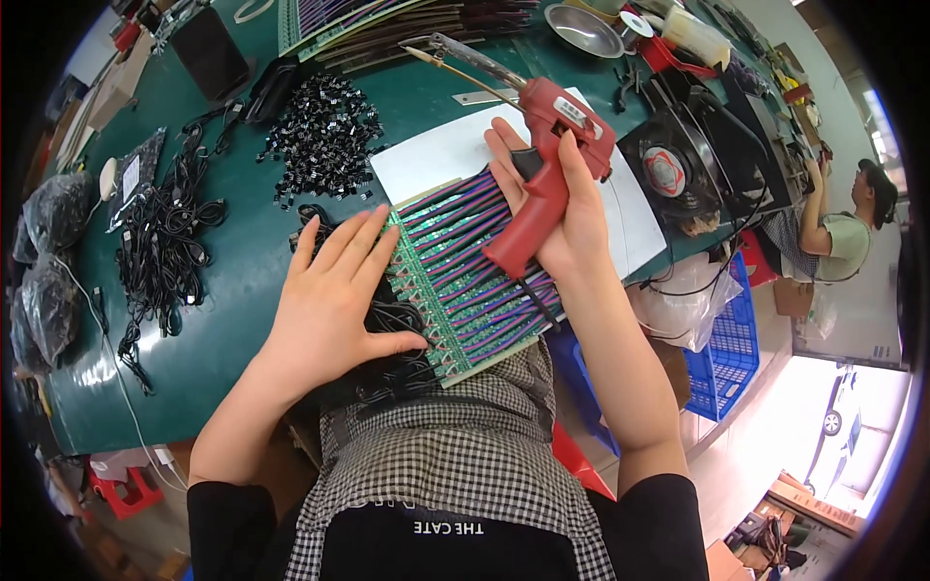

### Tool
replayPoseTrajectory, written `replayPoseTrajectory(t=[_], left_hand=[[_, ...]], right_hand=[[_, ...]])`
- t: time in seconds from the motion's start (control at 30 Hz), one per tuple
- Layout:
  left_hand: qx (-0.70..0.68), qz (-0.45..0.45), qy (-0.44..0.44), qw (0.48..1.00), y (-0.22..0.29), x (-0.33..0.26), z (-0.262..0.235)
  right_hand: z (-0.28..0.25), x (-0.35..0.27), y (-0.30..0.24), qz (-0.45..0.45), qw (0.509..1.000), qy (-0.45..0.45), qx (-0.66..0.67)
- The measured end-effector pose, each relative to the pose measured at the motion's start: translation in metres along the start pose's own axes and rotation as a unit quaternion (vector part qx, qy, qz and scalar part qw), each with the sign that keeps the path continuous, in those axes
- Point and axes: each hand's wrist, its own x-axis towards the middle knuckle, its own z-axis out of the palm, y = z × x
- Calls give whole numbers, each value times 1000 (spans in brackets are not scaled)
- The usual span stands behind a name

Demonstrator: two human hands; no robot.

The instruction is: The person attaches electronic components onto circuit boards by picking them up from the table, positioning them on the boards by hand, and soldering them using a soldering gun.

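Note:
My right hand [573,232] is wrapped round the handle of a red soldering gun [538,198], its fingertips partly showing past the trigger. The gun's long metal tip and a thin brass-coloured tube point up and left, above the table. Below it lies a green circuit board panel [422,281] with rows of purple, blue and red wires [465,242]. My left hand [329,300] rests with fingers spread at the panel's left edge, fingertips touching it. Black cables [395,320] bunch beneath that palm and thumb. A white sheet [630,218] lies under the panel.
Small black connectors [325,136] are heaped on the green table [242,281], with black cables [170,242] farther left. A fan [664,169] and metal bowl [584,29] stand right. A blue crate [722,353] is on the floor; another person [848,228] sits beyond.

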Motion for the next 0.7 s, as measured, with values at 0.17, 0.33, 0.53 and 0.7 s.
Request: replayPoseTrajectory(t=[0.17, 0.33, 0.53, 0.7], left_hand=[[25, 9, 16, 1000, -7, 3, 0], [-12, 30, 30, 999, -11, 2, 3], [-43, 25, 33, 998, -3, 0, 8], [-43, 12, 34, 998, 2, 0, 7]], right_hand=[[0, 9, 1, 7, 1000, 1, 31], [3, 7, 2, 1, 1000, 8, 21], [-2, 6, -2, 11, 1000, -4, 26], [-3, 6, -5, 23, 999, -8, 44]])
